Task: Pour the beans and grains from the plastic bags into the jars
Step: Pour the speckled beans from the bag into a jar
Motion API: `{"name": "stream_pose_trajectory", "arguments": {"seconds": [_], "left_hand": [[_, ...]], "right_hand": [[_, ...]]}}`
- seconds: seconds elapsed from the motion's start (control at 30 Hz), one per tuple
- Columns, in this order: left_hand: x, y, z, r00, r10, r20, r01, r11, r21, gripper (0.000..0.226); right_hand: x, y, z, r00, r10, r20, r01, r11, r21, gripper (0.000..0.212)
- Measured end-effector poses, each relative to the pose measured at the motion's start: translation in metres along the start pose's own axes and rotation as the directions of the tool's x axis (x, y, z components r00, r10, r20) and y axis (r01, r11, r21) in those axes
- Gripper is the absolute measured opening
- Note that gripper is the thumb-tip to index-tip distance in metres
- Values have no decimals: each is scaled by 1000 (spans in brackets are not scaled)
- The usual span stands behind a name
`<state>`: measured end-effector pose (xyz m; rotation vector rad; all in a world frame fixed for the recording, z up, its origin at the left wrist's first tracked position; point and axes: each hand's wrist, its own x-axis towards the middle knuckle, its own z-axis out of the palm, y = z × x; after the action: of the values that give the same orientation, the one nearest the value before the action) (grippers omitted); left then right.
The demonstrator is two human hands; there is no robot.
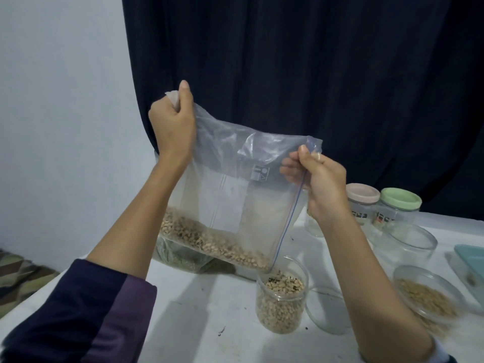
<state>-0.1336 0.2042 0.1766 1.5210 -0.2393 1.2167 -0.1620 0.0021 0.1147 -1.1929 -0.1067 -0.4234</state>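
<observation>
I am watching the left hand (172,124), in the upper left of the frame, gripping a bunched corner of the clear plastic bag (230,195) and holding it high, its grip curled tight around the plastic. The right hand (323,184), right of centre, is pinching the bag's zip edge near the top, thumb in front and fingers showing through the plastic behind, so that grip is narrow and holding the bag too. The bag is hanging tilted between them, and the black-eyed beans (214,239) are lying along its lower edge, sloping down toward its lower right corner. That corner is sitting right over the mouth of the open jar (281,299) at lower centre, which is standing upright on the white counter (209,323) and is already mostly full of the same beans. At the lower right I am seeing a second open jar (429,292) holding tan grains. At the right edge, two lidded jars are standing side by side, one with a pink lid (362,192) and one with a green lid (400,199). A dark curtain (314,61) is hanging behind
</observation>
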Motion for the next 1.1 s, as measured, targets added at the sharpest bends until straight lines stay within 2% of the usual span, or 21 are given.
{"name": "stream_pose_trajectory", "arguments": {"seconds": [0.6, 0.87, 1.1], "left_hand": [[8, 6, -7, 1000, 9, -17, -9, 1000, -1, 56], [5, 6, -6, 1000, 10, -15, -11, 1000, -6, 56], [3, 2, -5, 1000, -5, -5, 5, 1000, -16, 56]], "right_hand": [[0, -4, 8, 999, 11, 35, -11, 1000, -8, 20], [4, -4, 7, 1000, -11, -23, 11, 1000, -6, 19], [12, 0, 3, 1000, -5, 26, 5, 1000, -15, 19]]}}
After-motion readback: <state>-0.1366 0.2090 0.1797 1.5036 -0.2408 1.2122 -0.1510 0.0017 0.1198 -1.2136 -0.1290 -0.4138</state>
